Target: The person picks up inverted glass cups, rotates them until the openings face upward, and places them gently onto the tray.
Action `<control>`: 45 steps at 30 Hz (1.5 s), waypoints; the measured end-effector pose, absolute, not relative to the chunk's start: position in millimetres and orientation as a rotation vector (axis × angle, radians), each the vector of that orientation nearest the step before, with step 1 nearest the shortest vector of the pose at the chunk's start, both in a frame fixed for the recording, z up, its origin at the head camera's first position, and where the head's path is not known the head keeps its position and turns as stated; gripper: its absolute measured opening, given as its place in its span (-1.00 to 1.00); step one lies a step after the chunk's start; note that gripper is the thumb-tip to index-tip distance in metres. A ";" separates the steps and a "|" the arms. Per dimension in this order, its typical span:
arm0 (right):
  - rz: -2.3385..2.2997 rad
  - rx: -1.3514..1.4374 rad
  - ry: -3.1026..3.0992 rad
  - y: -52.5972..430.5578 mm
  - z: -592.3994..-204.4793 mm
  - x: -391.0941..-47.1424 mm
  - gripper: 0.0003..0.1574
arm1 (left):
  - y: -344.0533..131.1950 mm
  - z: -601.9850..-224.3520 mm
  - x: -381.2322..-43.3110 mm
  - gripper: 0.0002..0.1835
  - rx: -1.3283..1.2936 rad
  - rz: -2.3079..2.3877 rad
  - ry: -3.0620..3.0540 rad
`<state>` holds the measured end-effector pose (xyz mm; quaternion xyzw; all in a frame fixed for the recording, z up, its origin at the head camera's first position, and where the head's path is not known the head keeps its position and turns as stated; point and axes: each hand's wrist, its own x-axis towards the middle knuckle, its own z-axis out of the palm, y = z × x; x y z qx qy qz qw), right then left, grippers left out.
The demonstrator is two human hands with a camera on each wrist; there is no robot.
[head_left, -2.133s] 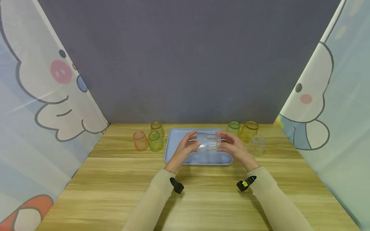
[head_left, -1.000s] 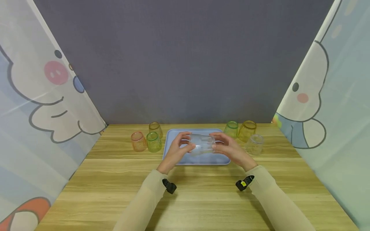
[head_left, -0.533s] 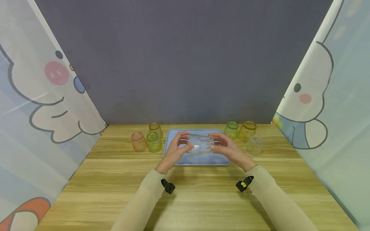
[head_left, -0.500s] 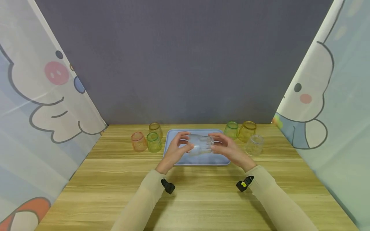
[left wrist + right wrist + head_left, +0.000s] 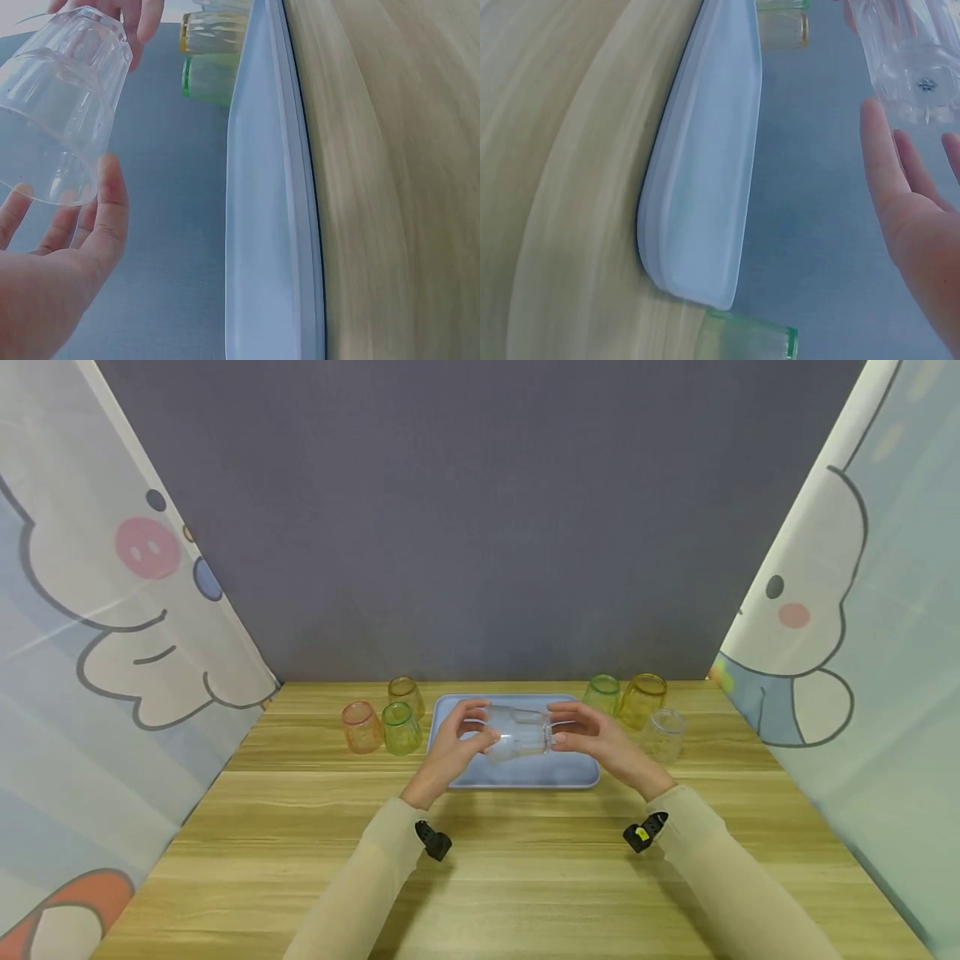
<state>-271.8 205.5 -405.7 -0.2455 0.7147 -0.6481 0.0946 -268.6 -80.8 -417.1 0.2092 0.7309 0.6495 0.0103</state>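
A clear drinking glass (image 5: 517,732) is held sideways above a pale blue tray (image 5: 525,775), its mouth to the left and its base to the right. My left hand (image 5: 452,752) grips it near the rim, and in the left wrist view the thumb and fingertips (image 5: 111,169) are spread around that edge. My right hand (image 5: 603,747) is at the base end. In the right wrist view its fingertips (image 5: 871,112) lie just off or barely at the base, with the fingers loosely spread. A small dark mark shows on the glass base (image 5: 927,85).
Left of the tray stand a pink glass (image 5: 362,729), a green glass (image 5: 402,731) and an amber glass (image 5: 406,696). To its right are a green glass (image 5: 602,693), a yellow glass (image 5: 642,702) and a clear glass (image 5: 663,735). A dark panel (image 5: 480,527) closes the table's back.
Both hands and the glass have shifted slightly left over two seconds. In the last half second my right hand has eased a little to the right, away from the base.
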 end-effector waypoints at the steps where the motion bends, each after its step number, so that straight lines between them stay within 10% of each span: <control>1: -1.910 -0.730 2.130 206.5 -405.1 -271.7 -0.27 | -81.6 -417.2 -269.0 -0.38 0.653 2.026 2.280; 45: -0.965 -0.793 2.952 264.3 -377.3 -271.2 -0.50 | -102.6 -397.2 -287.2 -0.35 0.463 1.740 2.645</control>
